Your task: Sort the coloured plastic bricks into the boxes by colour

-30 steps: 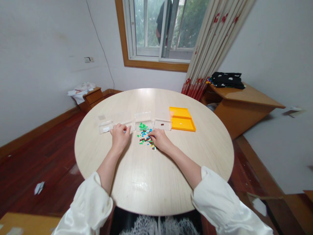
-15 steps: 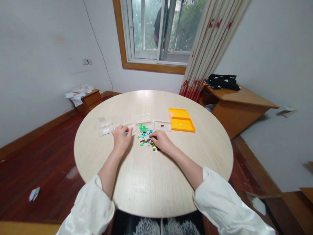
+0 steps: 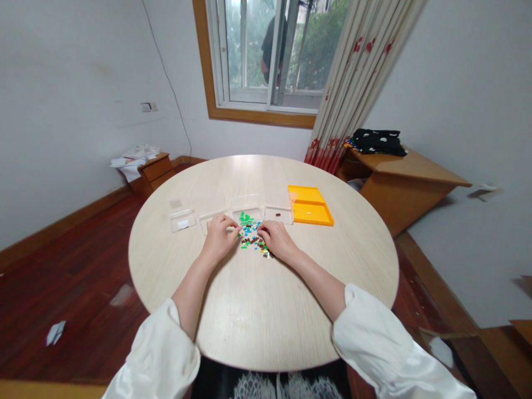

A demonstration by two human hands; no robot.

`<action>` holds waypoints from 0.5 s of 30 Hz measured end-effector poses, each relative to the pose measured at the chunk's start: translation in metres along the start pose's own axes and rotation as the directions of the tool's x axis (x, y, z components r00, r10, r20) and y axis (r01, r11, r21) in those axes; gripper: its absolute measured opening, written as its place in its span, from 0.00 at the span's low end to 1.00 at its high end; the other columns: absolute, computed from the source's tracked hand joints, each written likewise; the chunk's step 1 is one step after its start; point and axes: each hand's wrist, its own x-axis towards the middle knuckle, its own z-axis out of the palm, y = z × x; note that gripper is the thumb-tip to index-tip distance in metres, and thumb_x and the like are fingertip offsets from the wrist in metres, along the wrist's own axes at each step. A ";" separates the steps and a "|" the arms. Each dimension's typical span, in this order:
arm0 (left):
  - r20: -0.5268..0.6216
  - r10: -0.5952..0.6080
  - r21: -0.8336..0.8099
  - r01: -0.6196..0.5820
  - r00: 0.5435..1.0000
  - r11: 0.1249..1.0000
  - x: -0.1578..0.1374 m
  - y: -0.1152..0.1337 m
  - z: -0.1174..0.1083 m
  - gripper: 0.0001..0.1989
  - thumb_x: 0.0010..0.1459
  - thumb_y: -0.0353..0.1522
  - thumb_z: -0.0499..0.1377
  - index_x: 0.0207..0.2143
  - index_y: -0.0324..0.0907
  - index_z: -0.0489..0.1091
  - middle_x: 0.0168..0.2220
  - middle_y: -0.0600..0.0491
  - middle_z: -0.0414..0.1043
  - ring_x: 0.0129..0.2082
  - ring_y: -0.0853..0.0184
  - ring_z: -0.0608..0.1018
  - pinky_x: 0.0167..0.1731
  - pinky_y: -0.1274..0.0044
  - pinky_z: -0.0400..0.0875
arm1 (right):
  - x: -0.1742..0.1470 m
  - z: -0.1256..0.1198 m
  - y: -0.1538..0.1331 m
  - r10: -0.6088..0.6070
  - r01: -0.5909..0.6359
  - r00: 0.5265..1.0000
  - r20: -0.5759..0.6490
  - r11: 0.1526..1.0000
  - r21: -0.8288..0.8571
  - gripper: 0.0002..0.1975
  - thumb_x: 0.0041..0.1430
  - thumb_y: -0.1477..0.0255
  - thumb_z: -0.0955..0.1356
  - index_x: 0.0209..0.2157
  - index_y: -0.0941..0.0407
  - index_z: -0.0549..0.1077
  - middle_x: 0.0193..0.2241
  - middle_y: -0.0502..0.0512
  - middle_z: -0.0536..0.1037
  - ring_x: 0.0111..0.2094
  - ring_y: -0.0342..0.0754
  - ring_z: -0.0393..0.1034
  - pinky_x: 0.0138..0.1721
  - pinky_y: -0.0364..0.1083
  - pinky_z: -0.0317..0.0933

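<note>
A loose pile of small toy building bricks (image 3: 254, 240), brown, blue, green and yellow, lies on the round table between my hands. At its left edge is my left hand (image 3: 220, 239), thumb and forefinger drawn together; anything between them is too small to make out. My right hand (image 3: 277, 239) rests at the pile's right side with fingers curled in a pinch, their tips among the bricks. Behind the pile, a clear box (image 3: 258, 210) has green bricks (image 3: 245, 217) at its front. Another clear box (image 3: 204, 226) is partly hidden by my left hand.
A clear box (image 3: 286, 217) with a brown brick stands right of the green ones. Beside it lies an open yellow case (image 3: 320, 215) with a small white piece. A smaller clear box (image 3: 177, 224) holds something white at the left. The round table (image 3: 266, 310) has a curved edge.
My left hand has moved right, from the clear box where a blue brick showed at its fingertips, to the pile's edge. My right hand stays at the pile, its fingers slightly shifted.
</note>
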 end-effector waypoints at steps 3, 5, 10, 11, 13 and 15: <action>0.055 0.061 -0.021 -0.060 0.997 0.998 -0.003 0.001 0.005 0.05 0.54 0.31 0.58 0.28 0.42 0.73 0.32 0.52 0.70 0.39 0.63 0.70 0.42 0.69 0.58 | 0.000 -0.002 -0.003 -0.023 0.027 0.999 -0.050 0.997 0.079 0.05 0.54 0.80 0.66 0.30 0.59 0.73 0.31 0.55 0.77 0.35 0.46 0.69 0.40 0.45 0.58; 0.075 0.096 -0.035 -0.094 0.993 0.995 -0.004 0.002 0.008 0.05 0.54 0.31 0.58 0.31 0.43 0.74 0.33 0.52 0.70 0.39 0.63 0.70 0.42 0.69 0.59 | -0.001 -0.002 -0.004 -0.049 0.062 0.995 -0.092 0.987 0.149 0.05 0.54 0.80 0.65 0.30 0.58 0.73 0.30 0.54 0.77 0.34 0.45 0.69 0.39 0.44 0.60; 0.089 0.166 -0.051 -0.162 0.982 0.986 -0.006 0.004 0.015 0.07 0.53 0.33 0.60 0.35 0.44 0.74 0.33 0.51 0.71 0.38 0.63 0.70 0.40 0.70 0.60 | -0.003 -0.001 -0.005 -0.082 0.125 0.983 -0.164 0.954 0.272 0.06 0.54 0.79 0.64 0.31 0.57 0.72 0.28 0.51 0.76 0.31 0.43 0.69 0.36 0.42 0.61; 0.084 0.174 -0.052 -0.170 0.981 0.984 -0.006 0.005 0.016 0.07 0.53 0.33 0.60 0.36 0.44 0.74 0.33 0.51 0.71 0.38 0.63 0.70 0.39 0.70 0.60 | -0.003 -0.001 -0.006 -0.085 0.131 0.982 -0.167 0.949 0.287 0.05 0.54 0.78 0.64 0.31 0.57 0.72 0.28 0.51 0.76 0.30 0.43 0.69 0.35 0.42 0.61; 0.075 0.191 -0.054 -0.187 0.979 0.981 -0.006 0.005 0.016 0.07 0.53 0.33 0.60 0.36 0.44 0.74 0.33 0.51 0.71 0.38 0.63 0.70 0.39 0.70 0.60 | -0.004 -0.001 -0.007 -0.088 0.139 0.982 -0.168 0.939 0.315 0.04 0.54 0.77 0.64 0.31 0.57 0.71 0.28 0.51 0.76 0.30 0.43 0.69 0.35 0.42 0.61; 0.060 0.205 -0.058 -0.202 0.977 0.978 -0.005 0.004 0.016 0.06 0.53 0.32 0.60 0.35 0.43 0.73 0.33 0.51 0.72 0.38 0.63 0.70 0.39 0.70 0.61 | -0.004 -0.001 -0.008 -0.089 0.142 0.982 -0.166 0.930 0.340 0.04 0.53 0.77 0.64 0.30 0.57 0.70 0.27 0.50 0.75 0.29 0.43 0.68 0.35 0.42 0.61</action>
